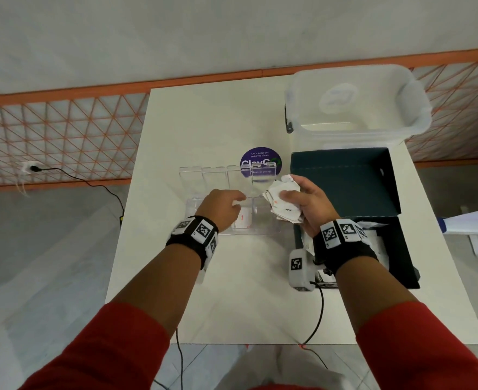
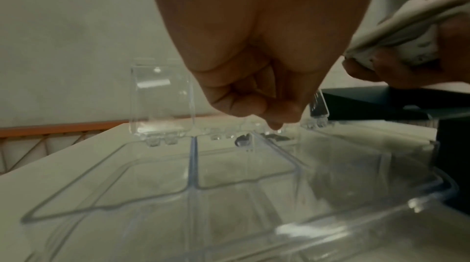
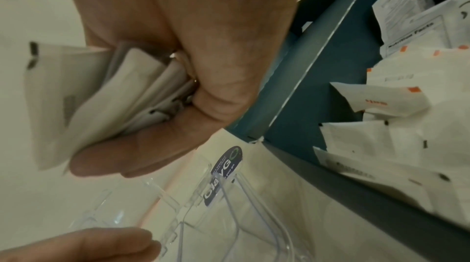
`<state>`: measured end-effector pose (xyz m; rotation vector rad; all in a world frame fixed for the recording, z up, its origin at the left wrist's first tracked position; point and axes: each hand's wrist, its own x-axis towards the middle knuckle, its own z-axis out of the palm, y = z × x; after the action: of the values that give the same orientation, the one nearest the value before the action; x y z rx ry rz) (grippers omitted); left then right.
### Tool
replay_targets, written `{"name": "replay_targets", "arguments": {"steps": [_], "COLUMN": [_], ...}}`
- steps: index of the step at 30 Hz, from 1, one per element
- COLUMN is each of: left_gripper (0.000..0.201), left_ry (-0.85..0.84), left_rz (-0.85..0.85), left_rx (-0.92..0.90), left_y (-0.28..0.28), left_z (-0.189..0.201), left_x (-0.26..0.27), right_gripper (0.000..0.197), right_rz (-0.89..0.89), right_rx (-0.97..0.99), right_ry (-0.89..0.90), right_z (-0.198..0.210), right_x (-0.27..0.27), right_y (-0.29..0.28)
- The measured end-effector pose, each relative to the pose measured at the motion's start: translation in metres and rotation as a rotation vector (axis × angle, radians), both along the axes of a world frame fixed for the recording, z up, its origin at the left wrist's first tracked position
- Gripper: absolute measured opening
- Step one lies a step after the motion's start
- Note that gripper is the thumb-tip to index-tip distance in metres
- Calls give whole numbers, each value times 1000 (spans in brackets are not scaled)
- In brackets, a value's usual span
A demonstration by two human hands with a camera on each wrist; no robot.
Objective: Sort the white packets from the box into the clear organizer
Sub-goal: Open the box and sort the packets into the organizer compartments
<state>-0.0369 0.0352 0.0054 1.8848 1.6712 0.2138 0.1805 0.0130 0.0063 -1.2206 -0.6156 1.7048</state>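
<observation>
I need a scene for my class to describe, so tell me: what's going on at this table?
A person is sorting white packets from a dark box into a clear organizer with its lids open. The right hand holds a bunch of packets above the organizer's right end. The left hand, fingers curled, hovers over a middle compartment where one packet already lies. More packets remain in the box. A clear tub stands behind it.

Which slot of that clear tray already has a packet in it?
The third slot from the left, just beside the left hand; a white packet shows inside, unlike its neighbours.
</observation>
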Motion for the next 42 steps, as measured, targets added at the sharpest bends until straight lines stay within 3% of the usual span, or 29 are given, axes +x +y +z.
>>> {"name": "replay_targets", "arguments": {"steps": [4,6,9,16,23,28,35,39,42], "left_gripper": [9,17,28,18,21,10,14,11,13], "left_ry": [-270,-418,-470,-634,-532,-513,-752,-792,-711], "left_rz": [76,94,92,148,152,195,422,403,360], "left_rx": [26,-17,-68,-121,-14,50,-19,-46,-9], "left_y": [-3,-5,-7,-13,-12,-6,-6,-9,-9], "left_z": [20,31,40,46,56,59,59,62,64], "left_x": [4,10,19,18,22,28,16,13,9], "right_gripper": [38,41,45,49,61,69,62,53,47], "right_rz": [25,40,76,169,255,284,223,240,236], "right_rx": [10,14,37,81,104,116,100,103,107], "right_ry": [7,3,7,63,-14,-58,68,99,123], "right_z": [3,4,6,8,19,24,20,23,25], "right_x": [-8,-13,-18,-19,-21,-29,-16,-15,-19], "right_y": [1,1,-2,-11,-14,-16,-18,-15,-13]}}
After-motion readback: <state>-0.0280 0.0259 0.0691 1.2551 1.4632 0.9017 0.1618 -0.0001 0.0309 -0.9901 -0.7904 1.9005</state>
